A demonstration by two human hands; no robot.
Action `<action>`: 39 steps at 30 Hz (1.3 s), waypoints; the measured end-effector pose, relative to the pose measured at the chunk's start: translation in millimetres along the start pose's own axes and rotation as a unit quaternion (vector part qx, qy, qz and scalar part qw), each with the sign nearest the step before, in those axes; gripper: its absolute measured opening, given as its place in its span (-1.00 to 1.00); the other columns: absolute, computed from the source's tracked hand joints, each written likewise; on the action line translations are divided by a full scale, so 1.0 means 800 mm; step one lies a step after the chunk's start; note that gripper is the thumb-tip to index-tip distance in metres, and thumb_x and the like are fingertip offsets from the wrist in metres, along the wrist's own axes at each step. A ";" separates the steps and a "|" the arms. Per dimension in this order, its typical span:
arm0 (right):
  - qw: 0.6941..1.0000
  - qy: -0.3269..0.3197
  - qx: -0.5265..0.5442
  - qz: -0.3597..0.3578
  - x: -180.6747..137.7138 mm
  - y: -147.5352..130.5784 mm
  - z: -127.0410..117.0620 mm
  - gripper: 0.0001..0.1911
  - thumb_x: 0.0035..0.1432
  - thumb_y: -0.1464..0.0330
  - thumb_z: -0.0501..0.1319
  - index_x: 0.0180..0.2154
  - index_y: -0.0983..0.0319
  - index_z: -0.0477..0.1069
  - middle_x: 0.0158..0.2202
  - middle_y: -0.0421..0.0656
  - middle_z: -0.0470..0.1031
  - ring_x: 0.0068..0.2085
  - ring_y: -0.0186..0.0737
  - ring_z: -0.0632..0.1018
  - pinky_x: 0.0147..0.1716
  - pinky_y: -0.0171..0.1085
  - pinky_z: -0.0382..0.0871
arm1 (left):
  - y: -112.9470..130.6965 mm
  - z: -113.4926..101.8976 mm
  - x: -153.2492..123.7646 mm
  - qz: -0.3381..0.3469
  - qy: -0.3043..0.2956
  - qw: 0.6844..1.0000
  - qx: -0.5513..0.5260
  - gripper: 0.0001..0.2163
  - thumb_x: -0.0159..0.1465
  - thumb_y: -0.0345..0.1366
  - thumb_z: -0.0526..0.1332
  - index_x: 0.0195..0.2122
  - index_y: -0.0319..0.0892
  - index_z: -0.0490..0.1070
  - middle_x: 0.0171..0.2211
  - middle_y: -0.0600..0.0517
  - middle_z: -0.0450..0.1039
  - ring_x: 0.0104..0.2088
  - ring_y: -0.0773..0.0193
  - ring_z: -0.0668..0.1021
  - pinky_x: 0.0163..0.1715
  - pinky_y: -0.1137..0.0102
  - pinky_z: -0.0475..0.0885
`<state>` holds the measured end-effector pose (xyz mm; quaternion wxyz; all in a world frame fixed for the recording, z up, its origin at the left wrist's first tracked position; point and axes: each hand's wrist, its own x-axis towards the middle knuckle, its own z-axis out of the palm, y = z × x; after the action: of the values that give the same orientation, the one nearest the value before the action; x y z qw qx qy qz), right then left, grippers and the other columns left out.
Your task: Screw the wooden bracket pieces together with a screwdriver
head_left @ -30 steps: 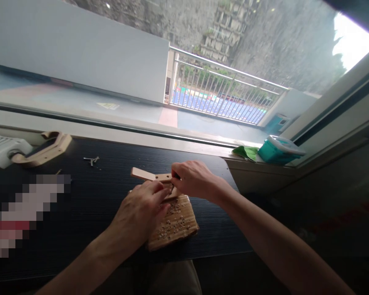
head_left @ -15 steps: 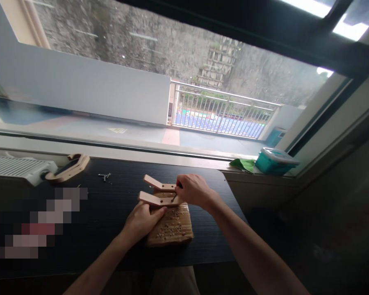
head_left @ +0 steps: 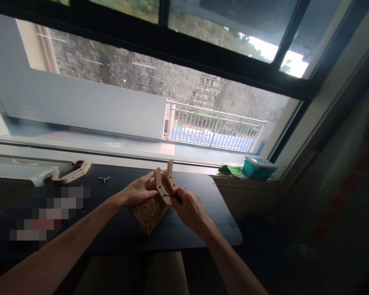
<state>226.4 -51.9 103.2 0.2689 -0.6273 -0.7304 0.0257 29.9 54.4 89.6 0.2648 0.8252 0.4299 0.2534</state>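
Note:
My left hand [head_left: 137, 191] is closed on the upper left side of a block of layered brown cardboard [head_left: 149, 214], whose face is dotted with small holes. Its thumb rests against a bent, pale wooden piece [head_left: 159, 183] with drilled holes. A second, similar wooden piece [head_left: 171, 175] stands behind that one, at the far side of the block. In my right hand [head_left: 188, 206], the fingers pinch a small dark-handled tool [head_left: 177, 198]. Its thin shaft reaches the lower end of the nearer wooden piece; the exact tip is hard to make out.
Several screws [head_left: 105, 179] lie on the dark table [head_left: 203, 221]. Left of them are a curved wooden frame [head_left: 74, 173] and a white radiator [head_left: 24, 171]. On the sill sit a green cloth [head_left: 230, 170] and a teal box [head_left: 259, 167]. A blurred-out patch covers the left table area.
The block with both wooden pieces has turned clockwise, so their free ends now point away from me. Both hands moved with it. My view has tilted up slightly.

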 end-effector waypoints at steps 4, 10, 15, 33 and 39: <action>0.996 0.055 0.072 0.022 -0.044 -0.007 0.043 -0.84 0.18 0.32 0.12 -0.21 0.13 0.43 -0.31 -0.23 0.58 -0.31 -0.22 0.55 -0.38 -0.32 0.18 | 0.032 -0.029 -0.016 -0.006 -0.075 0.981 0.176 -0.35 -0.01 -0.11 0.24 0.13 -0.18 0.24 0.13 -0.10 0.37 0.12 0.00 0.41 0.03 0.35 0.34; 0.984 0.128 0.119 0.046 -0.077 0.008 0.088 -0.80 0.20 0.28 0.09 -0.18 0.13 0.44 -0.30 -0.21 0.58 -0.29 -0.18 0.57 -0.36 -0.32 0.25 | 0.066 -0.015 -0.022 -0.052 -0.112 0.959 0.256 -0.41 -0.18 0.01 0.34 -0.12 -0.15 0.39 -0.18 -0.06 0.55 -0.18 -0.03 0.56 -0.32 0.36 0.43; 0.976 0.165 0.140 0.039 -0.092 0.025 0.117 -0.76 0.22 0.28 0.07 -0.13 0.15 0.43 -0.18 -0.16 0.58 -0.21 -0.15 0.58 -0.29 -0.31 0.31 | 0.080 -0.008 -0.028 -0.072 -0.100 0.949 0.291 -0.43 -0.19 -0.02 0.35 -0.14 -0.14 0.38 -0.18 -0.09 0.55 -0.20 -0.02 0.57 -0.34 0.35 0.41; 0.988 0.138 0.063 0.023 -0.097 0.029 0.128 -0.72 0.25 0.28 0.02 -0.09 0.14 0.41 -0.32 -0.17 0.60 -0.35 -0.15 0.60 -0.40 -0.32 0.28 | 0.094 0.003 -0.036 -0.056 -0.089 0.927 0.360 -0.42 -0.13 -0.03 0.31 -0.07 -0.11 0.32 -0.09 -0.10 0.51 -0.10 -0.01 0.54 -0.23 0.33 0.42; 0.980 0.135 0.120 0.084 -0.098 0.020 0.125 -0.75 0.21 0.26 0.06 -0.14 0.12 0.43 -0.30 -0.17 0.59 -0.30 -0.14 0.59 -0.33 -0.29 0.32 | 0.092 0.008 -0.034 -0.052 -0.083 0.921 0.378 -0.39 -0.14 -0.01 0.31 -0.05 -0.11 0.31 -0.07 -0.12 0.50 -0.09 -0.04 0.54 -0.19 0.30 0.42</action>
<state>203.4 -91.4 -16.7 0.4355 -0.6475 -0.6233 0.0510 62.9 -6.2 128.0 -0.0198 0.8585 0.5123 -0.0111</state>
